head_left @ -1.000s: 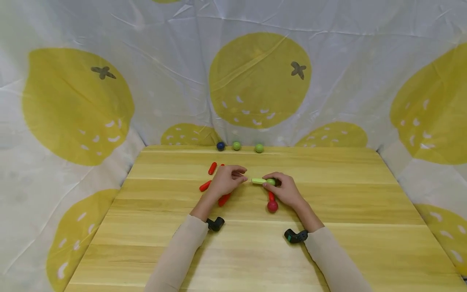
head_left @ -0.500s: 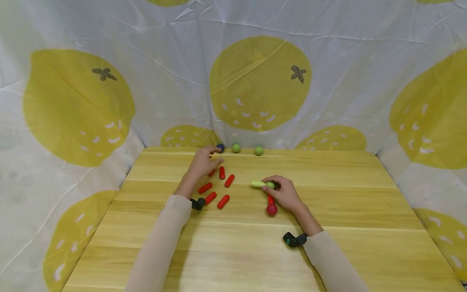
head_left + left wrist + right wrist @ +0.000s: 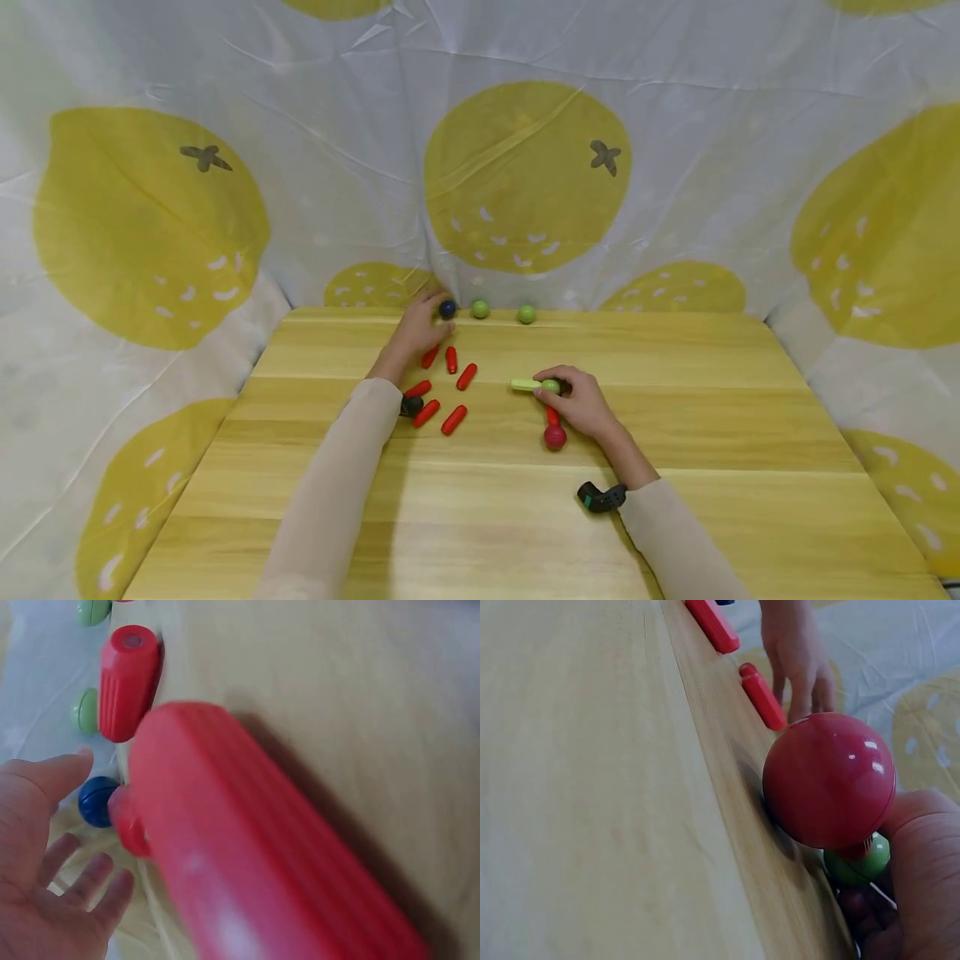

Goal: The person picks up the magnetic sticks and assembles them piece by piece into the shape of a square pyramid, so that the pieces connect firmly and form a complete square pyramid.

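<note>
My left hand (image 3: 416, 329) reaches to the table's back edge, thumb and fingers spread on either side of a dark blue ball (image 3: 447, 309). The left wrist view shows a gap between that hand and the blue ball (image 3: 97, 801). My right hand (image 3: 585, 404) pinches a green ball (image 3: 551, 386) with thumb and fingers. A light green stick (image 3: 524, 385) points left from this ball. Toward me, a red stick (image 3: 552, 415) joins it to a crimson ball (image 3: 555, 437), which looms large in the right wrist view.
Several loose red sticks, one of them a ribbed stick (image 3: 453, 420), lie beside and below the left forearm. Two more green balls, the nearer to the blue one (image 3: 480, 309) and another (image 3: 527, 314), sit along the back edge. A lemon-print cloth (image 3: 360, 167) hangs behind the wooden table (image 3: 712, 392).
My left hand has left the light green stick's free end and moved back and left to the blue ball. The right hand keeps its pinch in nearly the same place.
</note>
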Action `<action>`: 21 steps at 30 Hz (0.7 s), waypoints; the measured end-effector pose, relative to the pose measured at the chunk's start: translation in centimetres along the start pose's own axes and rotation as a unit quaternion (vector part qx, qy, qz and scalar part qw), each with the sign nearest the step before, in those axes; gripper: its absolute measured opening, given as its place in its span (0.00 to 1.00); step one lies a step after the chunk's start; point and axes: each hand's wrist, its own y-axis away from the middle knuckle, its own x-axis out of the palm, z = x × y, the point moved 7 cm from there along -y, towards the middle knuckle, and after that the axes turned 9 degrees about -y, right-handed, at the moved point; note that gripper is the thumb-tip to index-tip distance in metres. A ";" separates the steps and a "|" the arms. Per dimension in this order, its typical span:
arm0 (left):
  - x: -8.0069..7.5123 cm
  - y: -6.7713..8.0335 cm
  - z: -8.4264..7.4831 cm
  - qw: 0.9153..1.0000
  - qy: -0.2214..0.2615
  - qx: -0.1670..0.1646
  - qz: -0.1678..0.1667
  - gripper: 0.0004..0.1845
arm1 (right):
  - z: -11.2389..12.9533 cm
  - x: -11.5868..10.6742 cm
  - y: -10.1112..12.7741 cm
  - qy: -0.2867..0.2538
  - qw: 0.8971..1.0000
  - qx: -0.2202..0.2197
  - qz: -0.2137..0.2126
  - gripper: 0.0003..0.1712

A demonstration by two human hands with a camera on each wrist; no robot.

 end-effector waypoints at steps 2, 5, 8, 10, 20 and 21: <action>0.5 0.0 0.0 1.000 -0.005 0.002 0.016 0.34 | -0.1 0.2 0.1 -0.002 1.000 0.005 0.002 0.13; 0.8 0.2 0.1 1.000 -0.009 0.003 0.023 0.31 | -0.1 0.2 0.3 -0.001 1.000 0.007 0.002 0.13; 0.8 0.5 0.2 1.000 -0.004 -0.007 0.013 0.27 | -0.1 0.2 0.3 0.004 1.000 0.005 0.001 0.13; 0.7 0.7 0.3 1.000 0.000 -0.013 0.005 0.25 | -0.2 0.1 0.3 0.003 1.000 0.003 0.001 0.13; 0.0 1.9 1.7 0.997 0.061 -0.041 -0.012 0.21 | 0.0 0.0 0.1 -0.006 1.000 -0.004 -0.004 0.13; -0.2 2.1 1.8 0.996 0.076 -0.045 -0.014 0.22 | 0.0 0.0 0.1 -0.007 1.000 -0.003 -0.004 0.13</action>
